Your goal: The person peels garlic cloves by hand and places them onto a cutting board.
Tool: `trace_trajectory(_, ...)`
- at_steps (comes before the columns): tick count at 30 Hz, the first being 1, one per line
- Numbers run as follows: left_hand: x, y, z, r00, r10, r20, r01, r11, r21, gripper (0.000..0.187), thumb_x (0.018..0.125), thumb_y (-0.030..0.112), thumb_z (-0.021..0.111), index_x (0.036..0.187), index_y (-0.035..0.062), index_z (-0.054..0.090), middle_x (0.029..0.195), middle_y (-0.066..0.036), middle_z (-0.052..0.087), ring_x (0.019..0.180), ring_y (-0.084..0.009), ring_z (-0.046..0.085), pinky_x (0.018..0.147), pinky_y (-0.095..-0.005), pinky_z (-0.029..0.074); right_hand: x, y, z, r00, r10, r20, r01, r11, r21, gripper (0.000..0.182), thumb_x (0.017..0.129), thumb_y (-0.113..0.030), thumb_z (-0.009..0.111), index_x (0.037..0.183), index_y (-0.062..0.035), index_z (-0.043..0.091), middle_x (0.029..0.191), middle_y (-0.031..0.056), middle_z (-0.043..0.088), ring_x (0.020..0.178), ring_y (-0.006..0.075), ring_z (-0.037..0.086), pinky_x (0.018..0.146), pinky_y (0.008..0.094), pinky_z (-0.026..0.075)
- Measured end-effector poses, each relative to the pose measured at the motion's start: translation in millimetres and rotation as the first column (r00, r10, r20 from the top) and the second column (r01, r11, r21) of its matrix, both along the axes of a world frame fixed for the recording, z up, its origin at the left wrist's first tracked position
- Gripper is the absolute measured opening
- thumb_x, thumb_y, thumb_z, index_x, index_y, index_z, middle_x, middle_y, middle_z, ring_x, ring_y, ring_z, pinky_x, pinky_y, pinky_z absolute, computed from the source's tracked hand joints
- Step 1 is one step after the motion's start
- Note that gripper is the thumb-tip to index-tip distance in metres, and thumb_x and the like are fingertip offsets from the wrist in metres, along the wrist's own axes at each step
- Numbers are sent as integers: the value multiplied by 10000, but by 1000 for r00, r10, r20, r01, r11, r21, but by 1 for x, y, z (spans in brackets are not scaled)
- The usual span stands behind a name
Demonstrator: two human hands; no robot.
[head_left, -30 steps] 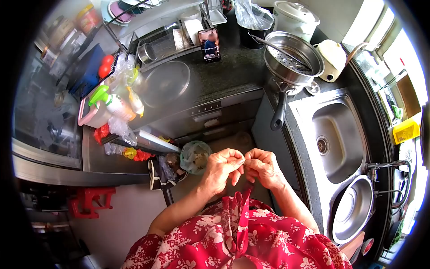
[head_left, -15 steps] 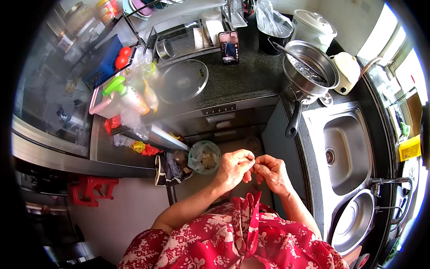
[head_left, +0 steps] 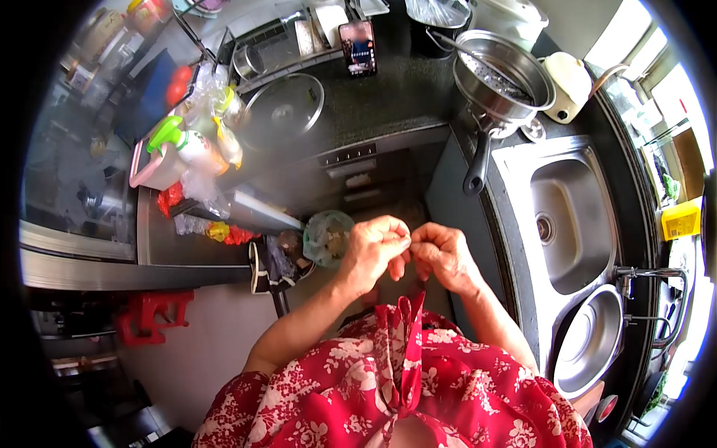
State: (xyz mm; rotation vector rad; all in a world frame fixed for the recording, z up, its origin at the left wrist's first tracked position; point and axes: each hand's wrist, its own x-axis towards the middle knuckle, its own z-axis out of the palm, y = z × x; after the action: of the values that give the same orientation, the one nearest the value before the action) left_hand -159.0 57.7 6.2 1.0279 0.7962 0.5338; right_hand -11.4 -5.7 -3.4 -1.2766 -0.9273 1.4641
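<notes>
My left hand (head_left: pixel 373 252) and my right hand (head_left: pixel 446 256) meet in front of my chest, fingertips pinched together and touching. Whatever sits between the fingers is too small or too hidden to name. Just behind and left of my left hand, on the floor, stands a round bin (head_left: pixel 328 237) lined with a thin plastic bag, with pale scraps inside. Below my wrists shows the red floral garment (head_left: pixel 358 351) with its knotted ties.
The sink (head_left: pixel 571 224) is on the right, with a metal basin (head_left: pixel 590 340) at its near end. A steamer pot (head_left: pixel 504 78) with a black-handled pan below stands behind it. A phone (head_left: pixel 358 48) leans on the rack. A red stool (head_left: pixel 153 317) stands at left.
The whole view has shifted, so the counter and its things sit higher and further left. My hands stay pinched together, a little higher in view.
</notes>
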Motion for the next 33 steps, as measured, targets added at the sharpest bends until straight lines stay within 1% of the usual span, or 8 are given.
trace_trajectory(1, -1, 3, 0, 998, 4, 60, 2, 994, -112, 75, 813, 51, 533, 851, -11, 546, 624, -89, 576, 403, -121, 508, 377, -217, 396, 1, -1, 2, 994, -5, -112, 4, 1000, -4, 118, 815, -88, 501, 767, 18, 525, 604, 33, 522, 454, 86, 465, 416, 217, 375)
trace_trajectory(2, -3, 7, 0, 991, -15, 130, 45, 973, -225, 77, 818, 62, 537, 865, 1, 543, 634, -98, 575, 408, -134, 509, 382, -237, 404, 0, 0, 5, 974, -47, -222, 44, 999, -22, 113, 818, -72, 512, 767, 30, 513, 539, 20, 438, 415, 73, 369, 403, 224, 374)
trace_trajectory(5, -4, 8, -5, 975, -4, 222, 85, 931, -355, 87, 829, 85, 542, 874, 10, 541, 628, -93, 566, 418, -133, 505, 390, -249, 406, 1, 0, 5, 953, -64, -295, 58, 998, -29, 110, 817, -70, 524, 765, 26, 514, 543, 20, 442, 405, 66, 348, 394, 229, 378)
trace_trajectory(12, -5, 8, -10, 972, 7, 233, 87, 917, -389, 85, 844, 87, 534, 890, 16, 536, 648, -95, 568, 424, -136, 505, 388, -253, 409, 0, -1, 1, 909, -114, -400, 92, 993, -73, 102, 821, -65, 529, 778, 27, 521, 569, 33, 473, 420, 65, 368, 407, 227, 383)
trace_trajectory(14, -3, 6, -10, 977, 13, 215, 68, 930, -362, 85, 846, 85, 531, 892, 14, 530, 649, -97, 568, 426, -139, 510, 385, -253, 415, -2, 0, 0, 984, -101, -148, 103, 995, 5, 114, 833, -80, 522, 795, 25, 546, 625, 31, 531, 469, 72, 448, 429, 216, 389)
trace_trajectory(17, -3, 5, -11, 980, 27, 198, 38, 948, -316, 85, 848, 82, 527, 893, 11, 519, 651, -102, 568, 431, -144, 521, 382, -254, 428, -1, -1, -1, 997, -78, 15, 77, 995, 62, 126, 837, -97, 542, 802, 21, 566, 630, 23, 549, 481, 61, 462, 435, 208, 381)
trace_trajectory(28, -3, -2, -15, 980, 117, 161, -56, 938, -341, 75, 836, 63, 539, 867, -4, 527, 634, -80, 550, 413, -95, 476, 360, -206, 389, -10, -3, -10, 994, -88, 57, 84, 994, 75, 129, 838, -101, 555, 770, 8, 539, 605, 14, 534, 484, 64, 468, 432, 211, 375)
trace_trajectory(33, -4, 0, -13, 987, 109, 116, -78, 967, -242, 67, 824, 44, 541, 848, -19, 544, 651, -92, 563, 426, -100, 495, 367, -216, 405, -9, -2, -14, 994, -88, 66, 80, 990, 112, 134, 852, -98, 538, 771, 9, 527, 607, 17, 530, 489, 67, 475, 448, 207, 387)
